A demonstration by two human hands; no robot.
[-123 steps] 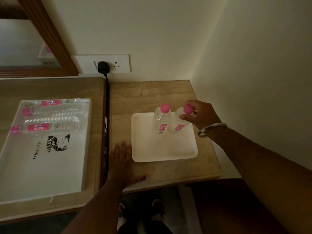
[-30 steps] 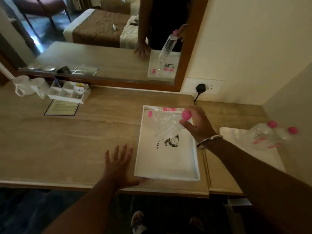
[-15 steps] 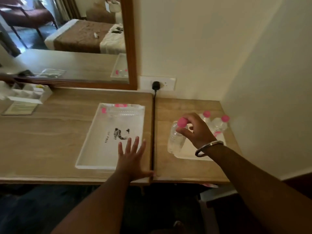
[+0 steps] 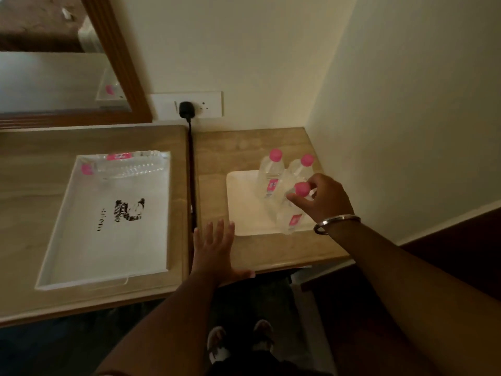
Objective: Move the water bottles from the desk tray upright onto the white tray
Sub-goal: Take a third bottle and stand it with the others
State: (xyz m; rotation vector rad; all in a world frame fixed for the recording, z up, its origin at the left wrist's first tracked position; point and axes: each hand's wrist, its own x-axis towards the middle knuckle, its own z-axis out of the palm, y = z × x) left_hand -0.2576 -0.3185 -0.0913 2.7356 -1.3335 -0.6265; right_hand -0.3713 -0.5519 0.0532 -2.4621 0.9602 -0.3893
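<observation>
On the right table lies the white tray point(image 4: 244, 196). Two clear water bottles with pink caps stand upright at its back, one point(image 4: 271, 172) left of the other point(image 4: 302, 166). A third bottle point(image 4: 290, 215) stands at the tray's front right; my right hand point(image 4: 322, 199) grips its neck just under the pink cap. One bottle point(image 4: 130, 165) lies on its side at the far end of the desk tray point(image 4: 108, 240). My left hand point(image 4: 214, 248) rests flat on the table edge, fingers spread, holding nothing.
A gap with a black cable point(image 4: 190, 158) separates the two tables. The plug sits in a wall socket point(image 4: 187, 107). A wood-framed mirror point(image 4: 67, 58) hangs at the upper left. The right wall stands close behind the white tray.
My right hand has carried the third bottle from the white tray's front left corner onto the tray's front right. My left hand slid from the desk tray's edge to the right table.
</observation>
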